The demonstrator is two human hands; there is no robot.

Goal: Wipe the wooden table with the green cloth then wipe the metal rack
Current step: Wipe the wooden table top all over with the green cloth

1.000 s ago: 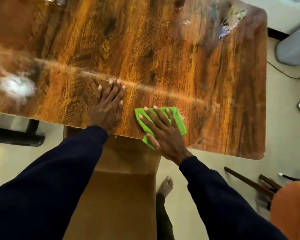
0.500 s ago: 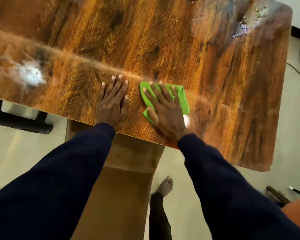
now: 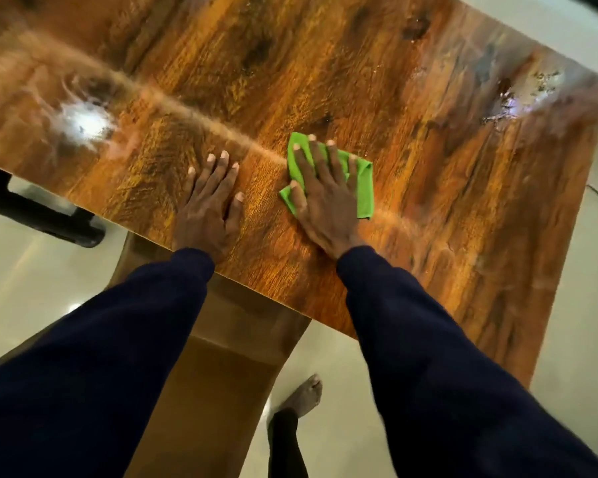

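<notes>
The glossy wooden table (image 3: 428, 167) fills the upper part of the head view. A folded green cloth (image 3: 361, 188) lies flat on it, a little in from the near edge. My right hand (image 3: 323, 198) presses down on the cloth with straight, spread fingers and covers most of it. My left hand (image 3: 209, 201) rests flat on the bare wood to the left of the cloth, a short gap apart. No metal rack is in view.
A brown wooden chair (image 3: 214, 374) stands under the table's near edge, between my arms. My bare foot (image 3: 304, 395) is on the pale tiled floor. A black frame (image 3: 38, 215) sits on the floor at the left. Wet smears mark the table's far right corner.
My right hand has slid the green cloth away from the near edge, farther onto the table. My left hand has stayed flat in the same spot. The view has shifted forward.
</notes>
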